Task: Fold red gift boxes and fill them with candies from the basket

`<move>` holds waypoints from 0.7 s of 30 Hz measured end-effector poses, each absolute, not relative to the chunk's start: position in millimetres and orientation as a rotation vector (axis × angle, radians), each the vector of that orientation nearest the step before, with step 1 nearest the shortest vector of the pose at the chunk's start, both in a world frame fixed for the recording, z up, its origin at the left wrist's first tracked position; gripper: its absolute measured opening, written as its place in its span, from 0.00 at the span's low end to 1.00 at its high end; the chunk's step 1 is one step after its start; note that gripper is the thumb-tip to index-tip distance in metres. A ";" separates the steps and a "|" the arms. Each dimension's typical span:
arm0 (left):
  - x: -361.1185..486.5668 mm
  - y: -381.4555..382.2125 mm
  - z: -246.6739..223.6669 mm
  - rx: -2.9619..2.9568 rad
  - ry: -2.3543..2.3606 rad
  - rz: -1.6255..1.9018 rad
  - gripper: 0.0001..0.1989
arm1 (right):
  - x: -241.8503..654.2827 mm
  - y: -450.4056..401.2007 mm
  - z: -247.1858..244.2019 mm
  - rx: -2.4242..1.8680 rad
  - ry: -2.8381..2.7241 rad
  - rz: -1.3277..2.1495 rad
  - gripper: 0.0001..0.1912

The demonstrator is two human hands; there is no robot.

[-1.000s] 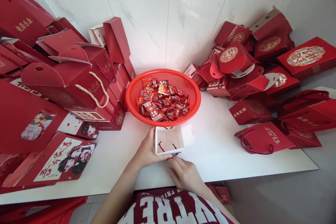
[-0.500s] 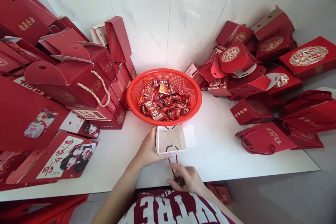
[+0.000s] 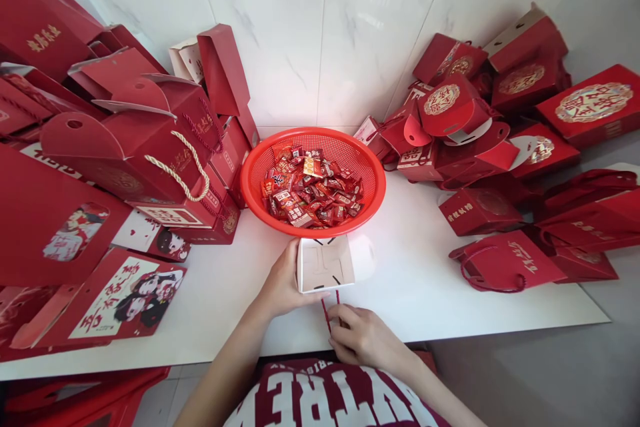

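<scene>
My left hand [image 3: 283, 283] grips the left and near sides of a small gift box [image 3: 325, 265] whose white inside faces up, with dark cord ends showing at its slots. A rounded white flap [image 3: 363, 257] spreads from its right side. From the near side hang two strands of red cord [image 3: 326, 315]. My right hand [image 3: 357, 333] is closed at these strands, its fingers curled around the right one. Just beyond the box stands a red plastic basket [image 3: 373, 203] with many wrapped candies [image 3: 315, 190] in it.
Red gift boxes crowd the left of the white table [image 3: 400, 267], one with a cream rope handle [image 3: 187, 173]. More red boxes [image 3: 485, 207] are piled on the right. A tiled wall [image 3: 285, 47] rises behind. Below the table's left edge is a red plastic object [image 3: 85, 397].
My right hand has turned and moved slightly right and up along the red cord, its fingers now curled closer. The cord's ends inside the box have shifted. My left hand stays on the box.
</scene>
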State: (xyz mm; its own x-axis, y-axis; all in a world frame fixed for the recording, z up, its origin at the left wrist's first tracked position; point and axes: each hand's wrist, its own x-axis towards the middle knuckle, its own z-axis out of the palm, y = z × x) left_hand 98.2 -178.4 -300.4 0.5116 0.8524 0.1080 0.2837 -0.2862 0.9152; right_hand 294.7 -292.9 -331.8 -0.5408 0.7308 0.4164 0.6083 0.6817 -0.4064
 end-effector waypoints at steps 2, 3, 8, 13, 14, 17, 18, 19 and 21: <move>97.5 -178.0 -300.8 1.817 0.947 0.767 0.44 | 302.2 -288.2 -313.7 -0.951 -2.380 0.293 0.07; 97.0 -177.8 -301.0 1.803 0.943 0.765 0.44 | 307.2 -284.7 -301.7 -0.910 -2.376 0.298 0.06; 92.7 -176.4 -301.8 1.719 0.860 0.732 0.47 | 336.5 -239.9 -223.3 -0.736 -2.141 0.296 0.08; 89.7 -176.4 -302.1 1.735 0.837 0.727 0.47 | 333.9 -144.6 -182.5 -1.356 -2.322 0.558 0.18; 89.5 -176.4 -302.2 1.736 0.840 0.725 0.47 | 328.4 -125.2 -184.2 -1.355 -2.457 0.711 0.18; 88.6 -176.1 -302.9 1.731 0.844 0.709 0.47 | 311.4 -80.7 -200.5 -1.346 -2.790 1.107 0.18; 88.1 -175.8 -303.1 1.730 0.844 0.704 0.48 | 307.8 -71.6 -206.9 -1.345 -2.833 1.161 0.16; 87.6 -175.6 -303.3 1.731 0.843 0.695 0.48 | 305.7 -65.4 -212.7 -1.353 -2.852 1.176 0.13; 86.7 -175.2 -303.3 1.739 0.842 0.684 0.48 | 306.4 -59.8 -221.5 -1.383 -2.832 1.136 0.13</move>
State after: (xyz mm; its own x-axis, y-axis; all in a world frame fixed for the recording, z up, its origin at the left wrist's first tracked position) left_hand 86.7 -175.2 -303.3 0.5910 0.8052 0.0489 0.2125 -0.2139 0.9535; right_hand 306.4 -59.8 -221.5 -0.6410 0.6203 -0.4520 0.7607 0.4352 -0.4816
